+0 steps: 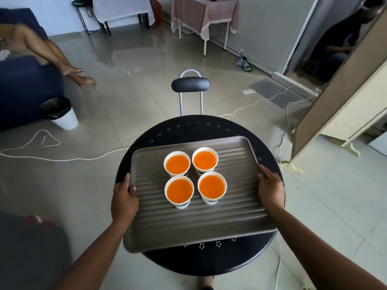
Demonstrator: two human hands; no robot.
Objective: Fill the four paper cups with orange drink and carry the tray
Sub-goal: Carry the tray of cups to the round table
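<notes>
The grey ribbed rectangular tray (209,222) lies over the round black perforated table (188,126), at 6 o'clock in the view. Four white paper cups (177,164) (205,160) (179,190) (212,187) stand in a two-by-two group on the tray's centre, each filled near the rim with orange drink. The left hand (124,197) is clamped on the tray's 9 o'clock edge. The right hand (270,187) is clamped on the 3 o'clock edge. A black-backed metal chair (190,84) stands at 12 o'clock beyond the table.

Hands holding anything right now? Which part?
Both hold the tray by its short side edges: left hand on the left rim, right hand on the right rim. The four filled cups stand on it untouched.
</notes>
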